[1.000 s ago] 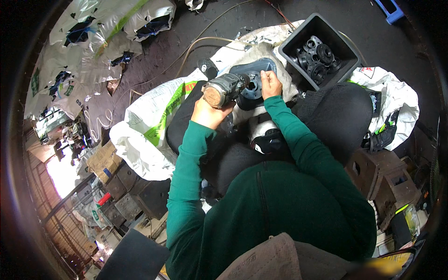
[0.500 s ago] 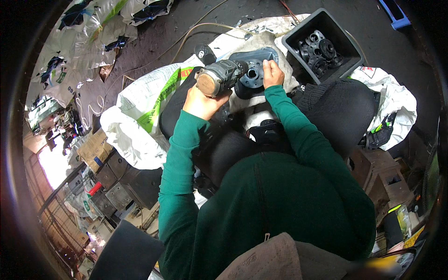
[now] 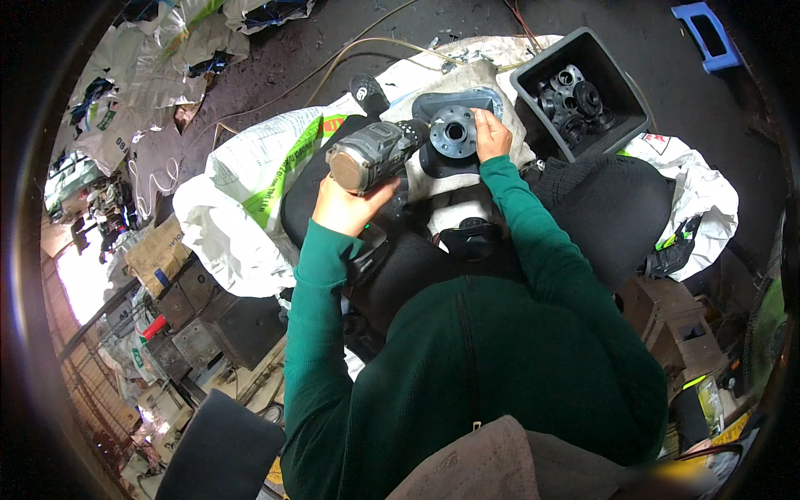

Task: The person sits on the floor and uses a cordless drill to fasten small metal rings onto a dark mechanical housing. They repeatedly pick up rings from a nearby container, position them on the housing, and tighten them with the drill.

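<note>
My left hand (image 3: 348,207) is wrapped round the handle of a grey cordless drill (image 3: 371,156), its chuck pointing to the upper right. Between the thumb and fingers of my right hand (image 3: 492,135) is the right edge of a round grey metal flange (image 3: 452,132) with a dark centre bore and small holes around it. The flange faces up, over a blue-grey tray (image 3: 492,97) set in front of my knees. The drill's nose is close to the flange's left rim; whether they touch, I cannot tell.
A dark grey bin (image 3: 621,135) holding several dark flanged parts stands at the upper right. White sacks (image 3: 229,237) lie around my legs. A cable (image 3: 333,62) crosses the dark floor, and a blue plastic item (image 3: 708,37) lies far right. Metal blocks (image 3: 242,325) stand at left.
The drill has drawn back to the left, away from the flange's face, so more of the flange shows. My right hand still holds the flange, now tilted more towards me.
</note>
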Motion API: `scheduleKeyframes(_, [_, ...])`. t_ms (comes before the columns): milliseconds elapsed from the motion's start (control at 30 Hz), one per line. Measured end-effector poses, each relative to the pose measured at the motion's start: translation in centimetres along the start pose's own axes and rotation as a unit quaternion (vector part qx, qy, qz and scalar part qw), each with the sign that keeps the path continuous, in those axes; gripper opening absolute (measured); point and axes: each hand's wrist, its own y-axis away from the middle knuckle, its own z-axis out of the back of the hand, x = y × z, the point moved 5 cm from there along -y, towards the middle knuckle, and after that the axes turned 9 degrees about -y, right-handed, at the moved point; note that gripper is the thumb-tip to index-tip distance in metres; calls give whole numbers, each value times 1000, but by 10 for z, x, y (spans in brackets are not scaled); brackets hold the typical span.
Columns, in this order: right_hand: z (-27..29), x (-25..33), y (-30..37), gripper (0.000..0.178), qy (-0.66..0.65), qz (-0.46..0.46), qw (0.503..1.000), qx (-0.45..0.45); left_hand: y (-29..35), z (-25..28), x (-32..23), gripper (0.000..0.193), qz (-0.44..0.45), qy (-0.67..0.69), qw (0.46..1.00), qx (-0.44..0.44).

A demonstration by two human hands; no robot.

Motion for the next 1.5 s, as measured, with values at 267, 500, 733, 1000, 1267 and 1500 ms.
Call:
scheduleKeyframes(267, [-3,-14,-6,30,-7,-16,999,40,9,5,10,38,32,69,997,-8])
scheduleKeyframes(500, [-6,-4,-5,27,-1,-3,999,33,4,5,14,40,24,57,998,-24])
scheduleKeyframes(733, [-6,-2,4,25,14,21,1000,-4,2,0,17,41,49,65,997,-6])
scheduleKeyframes(1000, [-16,1,-4,29,53,-7,998,22,29,45,-23,40,24,138,989,-55])
scheduleKeyframes(1267, [-23,8,3,42,102,-21,993,48,36,56,-6,36,54,201,977,-44])
scheduleKeyframes(1500, [-30,5,16,37,91,-10,996,-11,12,47,4,32,65,138,987,-44])
